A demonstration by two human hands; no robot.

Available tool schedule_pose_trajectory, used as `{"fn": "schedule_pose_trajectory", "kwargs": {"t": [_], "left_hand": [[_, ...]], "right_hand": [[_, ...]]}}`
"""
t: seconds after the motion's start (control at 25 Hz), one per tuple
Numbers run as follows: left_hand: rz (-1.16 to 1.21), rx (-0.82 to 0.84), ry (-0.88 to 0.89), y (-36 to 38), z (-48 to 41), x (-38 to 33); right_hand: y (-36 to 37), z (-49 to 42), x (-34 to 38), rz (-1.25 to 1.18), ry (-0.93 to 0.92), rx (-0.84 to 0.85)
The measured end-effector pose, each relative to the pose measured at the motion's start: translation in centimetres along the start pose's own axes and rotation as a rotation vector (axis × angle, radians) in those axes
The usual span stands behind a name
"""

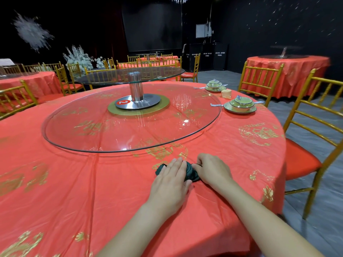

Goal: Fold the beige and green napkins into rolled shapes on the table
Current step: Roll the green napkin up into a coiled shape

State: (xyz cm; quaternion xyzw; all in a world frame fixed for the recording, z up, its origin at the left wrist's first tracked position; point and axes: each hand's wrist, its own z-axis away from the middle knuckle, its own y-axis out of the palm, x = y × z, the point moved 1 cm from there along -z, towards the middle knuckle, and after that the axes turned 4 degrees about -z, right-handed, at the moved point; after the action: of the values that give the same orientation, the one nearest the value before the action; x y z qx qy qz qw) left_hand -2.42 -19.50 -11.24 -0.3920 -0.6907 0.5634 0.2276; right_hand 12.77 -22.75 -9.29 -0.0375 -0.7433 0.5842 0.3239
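Observation:
A dark green napkin (191, 170), rolled into a short bundle, lies on the red tablecloth (111, 191) near the table's front edge. My left hand (171, 180) rests flat on top of its left part, fingers stretched out. My right hand (213, 169) pinches the roll's right end with curled fingers. Most of the napkin is hidden under both hands. A beige napkin (226, 93), rolled into an upright cylinder, stands at the far right of the table between two place settings.
A large glass turntable (78, 140) on a metal post fills the table's middle. Two green bowl-and-plate sets (240, 106) (215, 86) sit at the far right. Gold chairs (315, 141) with red seats stand to the right; more red tables are behind.

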Motion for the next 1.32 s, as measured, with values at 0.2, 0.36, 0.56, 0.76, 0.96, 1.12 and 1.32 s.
{"fn": "schedule_pose_trajectory", "kwargs": {"t": [0.2, 0.36, 0.56, 0.76, 0.96, 1.12, 1.32], "left_hand": [[0.469, 0.117, -0.127, -0.8, -0.4, 0.6], [1.087, 0.073, -0.333, -2.9, -0.9, 0.6], [1.044, -0.034, -0.517, -5.0, -2.1, 4.9], [0.420, 0.166, -0.540, -2.8, -2.9, 6.4], [0.226, 0.120, -0.573, -2.8, -2.7, 6.0], [0.034, 0.118, -0.587, -3.1, -1.9, 5.5], [-0.002, 0.130, -0.582, -2.8, -1.8, 5.8]], "right_hand": [[-0.7, 1.3, 1.6, -0.524, -0.360, -0.197], [1.2, 3.1, 3.4, -0.207, -0.604, -0.097], [1.4, 3.1, 4.1, 0.267, -0.558, 0.041], [2.0, 3.2, 3.9, 0.312, -0.542, 0.032], [2.3, 3.5, 3.8, 0.311, -0.518, 0.018], [2.6, 3.5, 3.9, 0.324, -0.502, -0.004], [2.2, 3.9, 4.0, 0.309, -0.496, 0.037]]}}
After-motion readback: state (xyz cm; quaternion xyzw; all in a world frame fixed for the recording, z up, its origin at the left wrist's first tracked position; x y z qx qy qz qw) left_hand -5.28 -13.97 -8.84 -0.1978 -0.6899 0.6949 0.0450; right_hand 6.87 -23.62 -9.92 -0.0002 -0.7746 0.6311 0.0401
